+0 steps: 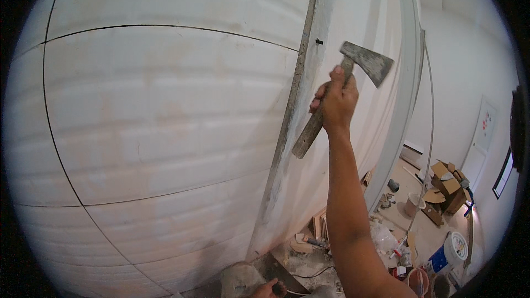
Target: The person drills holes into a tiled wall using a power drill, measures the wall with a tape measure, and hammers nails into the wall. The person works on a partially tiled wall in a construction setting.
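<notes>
My right hand [340, 104] is raised and wrapped round the wooden handle of a hatchet [371, 62]. Its worn grey blade points to the right, and the handle's butt slants down to the left. Just left of that hand, a small dark peg [319, 41] sticks out of the wall beside the rough edge of the tiling. Low in the picture, my left hand [266, 289] shows only in part. Its fingers are bent against a small dark item, too little of which shows to name.
Large white wavy tiles [165, 105] cover the wall on the left. A pale door frame [406, 105] rises at right. Beyond lie cardboard boxes [448, 182], a blue-and-white bucket [441, 259], a white pail [414, 205] and rubble. Several offcuts [319, 226] lean near the wall's foot.
</notes>
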`<state>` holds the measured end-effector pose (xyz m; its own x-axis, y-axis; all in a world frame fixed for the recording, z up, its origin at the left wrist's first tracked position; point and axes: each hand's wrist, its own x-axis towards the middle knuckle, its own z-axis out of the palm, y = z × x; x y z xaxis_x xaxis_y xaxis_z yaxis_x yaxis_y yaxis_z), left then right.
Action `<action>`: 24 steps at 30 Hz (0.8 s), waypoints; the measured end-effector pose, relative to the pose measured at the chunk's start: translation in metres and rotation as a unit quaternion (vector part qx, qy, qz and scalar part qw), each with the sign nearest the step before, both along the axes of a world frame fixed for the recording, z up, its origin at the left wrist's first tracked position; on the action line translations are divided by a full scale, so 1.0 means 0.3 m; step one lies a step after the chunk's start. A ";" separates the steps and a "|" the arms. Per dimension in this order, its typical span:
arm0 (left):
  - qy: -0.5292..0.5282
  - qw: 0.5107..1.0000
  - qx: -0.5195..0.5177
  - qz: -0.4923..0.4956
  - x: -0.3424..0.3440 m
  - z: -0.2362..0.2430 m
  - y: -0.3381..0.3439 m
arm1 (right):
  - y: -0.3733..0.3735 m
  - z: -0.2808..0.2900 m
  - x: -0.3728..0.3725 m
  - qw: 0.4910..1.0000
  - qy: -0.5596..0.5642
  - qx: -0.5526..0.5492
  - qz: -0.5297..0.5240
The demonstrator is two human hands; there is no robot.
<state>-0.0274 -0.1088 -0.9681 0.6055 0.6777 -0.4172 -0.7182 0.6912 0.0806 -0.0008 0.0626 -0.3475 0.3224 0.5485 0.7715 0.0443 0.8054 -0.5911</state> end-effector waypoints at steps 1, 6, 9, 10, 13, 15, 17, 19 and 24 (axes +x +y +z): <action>0.010 1.000 0.011 0.000 0.003 -0.008 0.002 | -0.005 0.001 -0.006 0.999 -0.024 0.019 0.027; 0.179 0.975 0.129 0.020 0.027 -0.003 -0.031 | -0.006 0.052 -0.027 0.993 -0.109 -0.007 0.037; 0.004 1.000 -0.012 -0.023 0.024 0.002 -0.034 | -0.004 0.047 -0.003 0.997 -0.063 -0.007 0.032; -0.011 1.000 -0.004 -0.010 0.026 -0.005 -0.027 | -0.002 0.038 0.003 0.999 -0.035 0.012 0.016; -0.032 0.999 -0.002 0.012 0.036 -0.051 -0.001 | 0.017 0.022 -0.008 0.999 -0.021 -0.023 0.011; -0.014 0.999 -0.034 0.001 0.044 -0.094 -0.008 | 0.026 0.036 -0.015 0.989 -0.145 -0.004 0.015; 0.071 0.997 0.009 0.001 0.046 -0.131 -0.018 | 0.017 0.051 -0.004 0.993 -0.121 -0.014 0.009; 0.148 0.987 0.063 0.002 0.049 -0.154 -0.013 | -0.008 0.042 0.019 0.995 -0.096 0.001 0.014; 0.091 0.995 0.042 0.013 0.044 -0.140 0.021 | -0.035 0.002 0.040 0.996 -0.066 0.058 0.004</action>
<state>-0.0142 -0.1026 -1.0101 0.5065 0.7295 -0.4596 -0.7047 0.6574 0.2670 0.0111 0.0520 -0.3470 0.2100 0.4548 0.8655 0.1089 0.8688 -0.4830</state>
